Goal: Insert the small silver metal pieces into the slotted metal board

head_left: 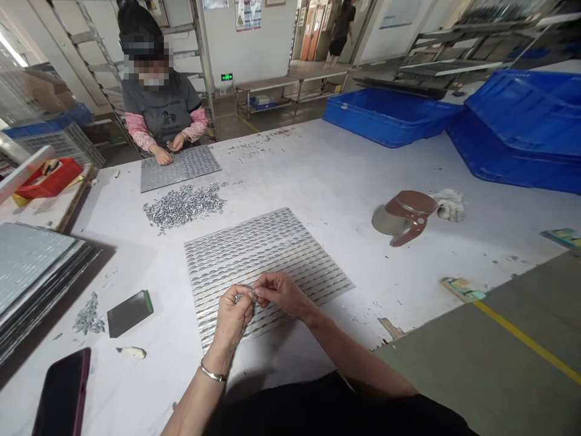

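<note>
My left hand [234,316] is closed in a pinch, with small grey leaf-shaped pieces [239,297] showing at its fingers. Against its fingertips, my right hand [284,295] pinches too; whatever lies between those fingers is too small to make out. Both hands are above a flat silver panel [318,275], which lies tilted across the white table. Rows of grey leaf-shaped pieces cover its far half. The nearer rows look thinner, with brownish marks along them. My forearms and hands hide part of the panel's near side.
Beyond the panel lies a heap of grey pieces [186,206], where a co-worker [163,115] handles another panel [181,166]. Left are stacked panels [36,266], a small pile [89,316], a dark block [130,313], a knife [131,352] and a phone [62,393]. Right are a brown lidded jug [411,212] and blue bins [385,115].
</note>
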A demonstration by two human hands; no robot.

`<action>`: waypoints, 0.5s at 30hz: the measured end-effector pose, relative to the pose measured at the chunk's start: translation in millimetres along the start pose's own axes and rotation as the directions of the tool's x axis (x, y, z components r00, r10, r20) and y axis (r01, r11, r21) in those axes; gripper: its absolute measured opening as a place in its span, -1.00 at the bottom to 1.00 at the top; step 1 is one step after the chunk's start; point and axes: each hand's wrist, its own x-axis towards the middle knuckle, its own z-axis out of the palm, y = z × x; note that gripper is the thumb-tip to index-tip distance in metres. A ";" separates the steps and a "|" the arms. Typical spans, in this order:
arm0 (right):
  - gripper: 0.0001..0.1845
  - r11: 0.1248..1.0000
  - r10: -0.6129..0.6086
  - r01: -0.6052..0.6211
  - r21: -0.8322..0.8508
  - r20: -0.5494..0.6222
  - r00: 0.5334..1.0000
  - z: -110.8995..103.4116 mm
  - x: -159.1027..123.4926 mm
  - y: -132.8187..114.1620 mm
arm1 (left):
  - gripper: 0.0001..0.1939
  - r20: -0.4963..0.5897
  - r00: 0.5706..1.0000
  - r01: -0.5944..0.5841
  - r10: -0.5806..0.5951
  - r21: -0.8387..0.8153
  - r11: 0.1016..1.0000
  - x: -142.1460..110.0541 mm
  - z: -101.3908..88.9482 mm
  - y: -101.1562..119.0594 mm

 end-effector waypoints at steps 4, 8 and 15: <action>-0.73 0.999 0.007 -0.007 -0.035 -0.004 1.000 1.2 -0.2 -3.2 | -0.64 -0.007 1.000 -0.002 0.002 -0.002 1.000 -0.7 0.9 -0.1; -0.73 0.997 0.023 -0.024 -0.073 -0.013 1.000 3.7 0.6 -5.1 | -0.64 -0.017 1.000 0.003 -0.003 0.006 1.000 -0.8 1.0 1.2; -0.76 0.999 -0.006 0.006 -0.038 -0.011 1.000 5.2 2.1 -2.9 | -0.66 -0.035 0.999 0.020 -0.020 -0.006 1.000 -0.4 -0.3 7.8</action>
